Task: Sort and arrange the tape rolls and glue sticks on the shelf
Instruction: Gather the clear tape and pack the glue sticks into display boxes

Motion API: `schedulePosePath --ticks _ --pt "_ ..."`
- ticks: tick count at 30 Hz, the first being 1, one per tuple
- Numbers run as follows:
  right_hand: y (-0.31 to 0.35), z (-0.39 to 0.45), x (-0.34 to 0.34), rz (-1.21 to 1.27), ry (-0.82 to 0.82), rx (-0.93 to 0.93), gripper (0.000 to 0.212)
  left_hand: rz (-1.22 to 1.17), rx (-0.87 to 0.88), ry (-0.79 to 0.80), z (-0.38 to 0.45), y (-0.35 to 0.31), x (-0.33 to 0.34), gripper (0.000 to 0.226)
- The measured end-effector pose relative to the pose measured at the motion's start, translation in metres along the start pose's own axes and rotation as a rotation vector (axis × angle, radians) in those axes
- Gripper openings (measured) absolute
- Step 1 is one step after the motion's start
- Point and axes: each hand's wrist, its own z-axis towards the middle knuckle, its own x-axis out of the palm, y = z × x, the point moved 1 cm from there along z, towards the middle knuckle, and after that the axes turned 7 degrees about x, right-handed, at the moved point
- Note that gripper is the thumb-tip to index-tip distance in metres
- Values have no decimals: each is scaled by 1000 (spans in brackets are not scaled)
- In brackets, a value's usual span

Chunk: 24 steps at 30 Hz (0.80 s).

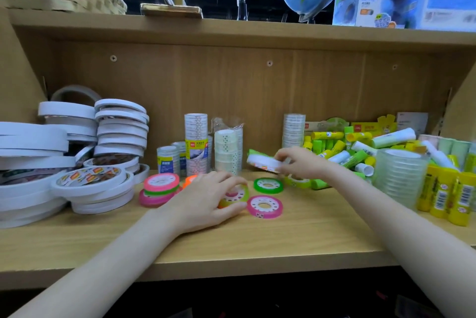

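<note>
At the far left of the wooden shelf [257, 240] sit piled white tape rolls [77, 153], some stacked flat, some leaning. Just right of them lies a short stack of pink and green small rolls [160, 189], with tall wrapped columns of clear tape [196, 142] standing behind, near the back panel. The left hand [206, 199] lies low on the board, fingers curled over a yellow-green and pink small roll [235, 198], thumb at its near edge. Beside that roll a pink roll [264, 206] lies flat, and a green roll [268, 185] lies flat just behind it. The right hand [298, 163] is raised above the board, pinching a white roll [262, 162] between fingertips and thumb, tilted. To the right a heap of yellow and green glue sticks [342, 150] lies jumbled, with a stack of clear rolls [399, 176] and upright yellow glue sticks [445, 196] at the far right
</note>
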Motion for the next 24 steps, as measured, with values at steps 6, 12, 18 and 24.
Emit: schedulePosePath --ticks 6,12,18,24 --pt "27 -28 -48 446 -134 -94 7 -15 -31 -362 -12 9 -17 53" --pt "110 -21 -40 480 -154 -377 9 319 -190 -628 -74 24 -48 34" --pt "204 4 11 260 -154 -530 19 478 -466 -705 -161 50 -64 48" --pt "247 6 63 188 -147 -584 28 524 -574 -711 -188 62 -63 53"
